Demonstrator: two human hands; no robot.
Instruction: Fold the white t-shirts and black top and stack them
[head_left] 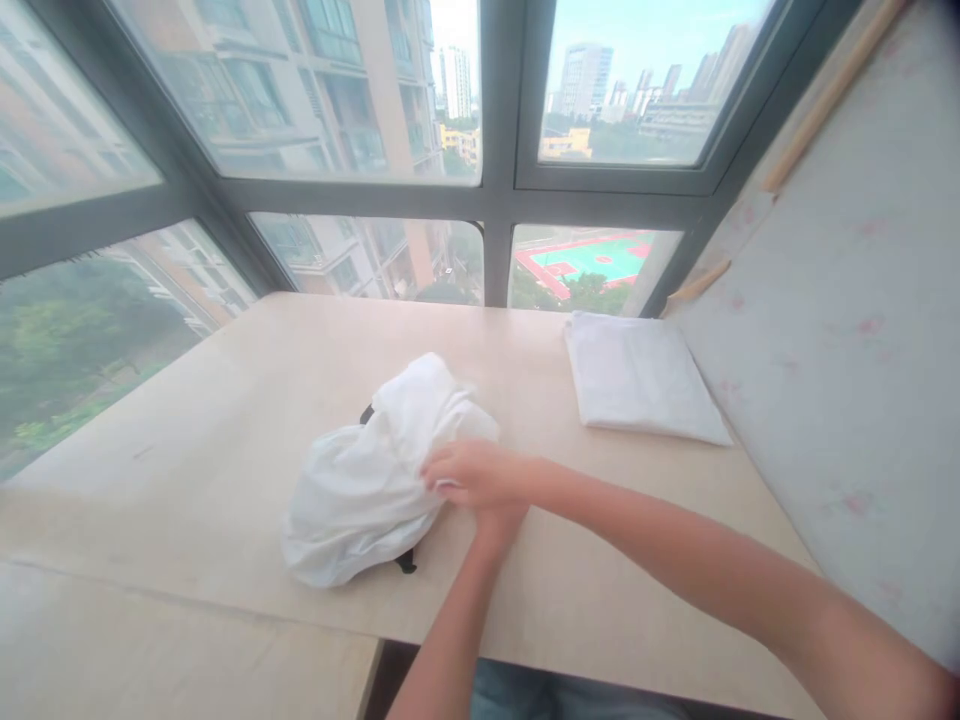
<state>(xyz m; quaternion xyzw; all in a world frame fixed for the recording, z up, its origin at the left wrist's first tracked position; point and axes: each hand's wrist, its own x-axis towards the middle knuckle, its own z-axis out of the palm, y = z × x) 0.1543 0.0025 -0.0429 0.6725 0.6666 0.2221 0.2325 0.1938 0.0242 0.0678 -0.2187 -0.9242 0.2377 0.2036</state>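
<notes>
A crumpled white cloth bundle lies on the light wooden surface, with small black parts showing at its upper left and lower edges. I cannot make out what kind of item it is. At the bundle's right side, my right hand has its fingers bent closed on a fold of the cloth. Beneath it is my left hand, wrist crossed under the right one. The left fingers are hidden behind the right hand and the cloth.
A folded white cloth lies flat at the back right, near the flower-patterned wall. Grey window frames bound the far side of the wooden surface. Its front edge runs close to my body.
</notes>
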